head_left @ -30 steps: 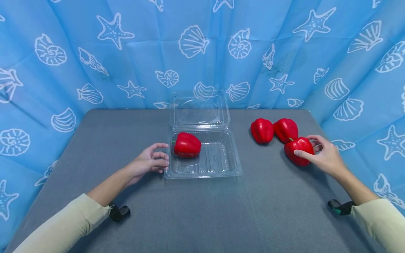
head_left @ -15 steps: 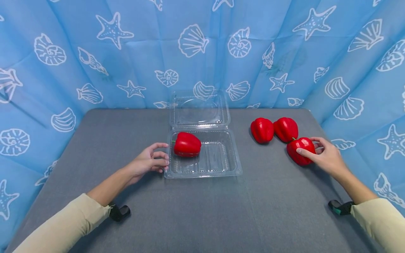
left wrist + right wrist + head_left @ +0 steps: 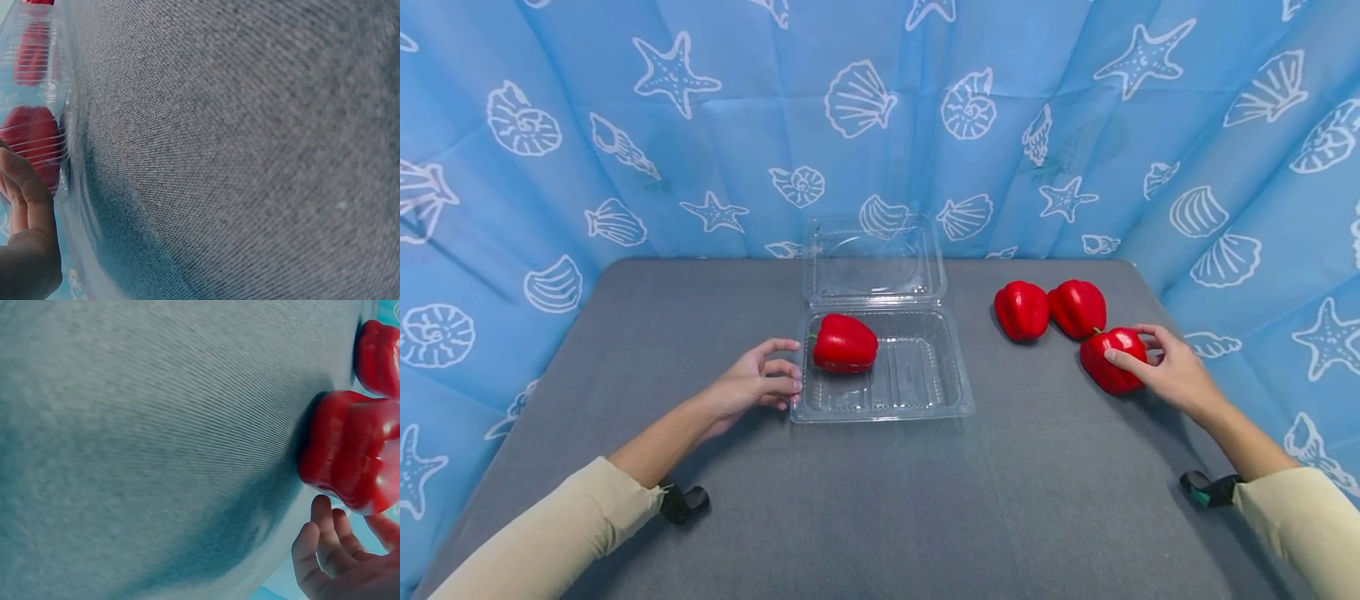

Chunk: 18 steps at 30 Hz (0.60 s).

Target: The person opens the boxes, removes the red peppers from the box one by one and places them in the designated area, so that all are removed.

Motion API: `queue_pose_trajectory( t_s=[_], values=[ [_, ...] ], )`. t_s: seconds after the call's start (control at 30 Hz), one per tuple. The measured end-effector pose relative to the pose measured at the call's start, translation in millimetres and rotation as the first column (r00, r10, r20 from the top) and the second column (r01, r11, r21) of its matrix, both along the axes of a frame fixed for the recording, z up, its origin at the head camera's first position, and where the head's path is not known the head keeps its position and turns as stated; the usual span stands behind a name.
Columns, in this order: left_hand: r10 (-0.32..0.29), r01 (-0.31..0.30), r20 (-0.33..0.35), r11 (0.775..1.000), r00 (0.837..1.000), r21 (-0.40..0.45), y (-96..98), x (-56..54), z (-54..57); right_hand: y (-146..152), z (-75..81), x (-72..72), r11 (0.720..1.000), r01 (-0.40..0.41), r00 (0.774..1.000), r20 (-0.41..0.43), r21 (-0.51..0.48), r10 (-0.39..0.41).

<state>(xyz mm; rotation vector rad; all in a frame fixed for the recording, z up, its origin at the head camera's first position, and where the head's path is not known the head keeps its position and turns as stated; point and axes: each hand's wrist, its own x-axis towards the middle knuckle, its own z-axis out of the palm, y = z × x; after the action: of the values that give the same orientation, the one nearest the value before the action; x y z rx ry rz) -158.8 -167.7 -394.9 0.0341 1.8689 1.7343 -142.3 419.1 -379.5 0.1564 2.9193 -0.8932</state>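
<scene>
A clear plastic clamshell container stands with its lid raised at the back. On its side in the left part of the base lies a red bell pepper. My left hand has its loosely bent fingers at the container's left rim; the left wrist view shows these fingers beside the clear wall. At the right, my right hand pinches another red bell pepper, thumb on its front. That pepper rests on the table, with several fingertips apart from it in the right wrist view.
Two more red bell peppers, one on the left and one on the right, sit behind the pinched one. The grey cloth-covered table ends at a blue shell-patterned curtain.
The bell pepper at my right hand has shifted slightly to the right and turned a little, the hand moving with it. My left hand and the container have stayed in place.
</scene>
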Motion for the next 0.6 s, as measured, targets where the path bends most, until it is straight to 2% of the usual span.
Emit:
queue_pose_trajectory(
  t_s=[0.17,0.6],
  values=[
    [-0.005,0.005,-0.005,1.000,1.000,0.002,0.7,0.4,1.1,-4.1,3.7,-2.7,1.000,0.010,1.000,-0.025,-0.001,-0.010],
    [-0.003,0.003,-0.003,1.000,1.000,0.000,0.8,0.8,0.8,-24.1,22.5,-11.2,0.999,-0.032,0.997,-0.071,0.027,0.034]
  ],
)
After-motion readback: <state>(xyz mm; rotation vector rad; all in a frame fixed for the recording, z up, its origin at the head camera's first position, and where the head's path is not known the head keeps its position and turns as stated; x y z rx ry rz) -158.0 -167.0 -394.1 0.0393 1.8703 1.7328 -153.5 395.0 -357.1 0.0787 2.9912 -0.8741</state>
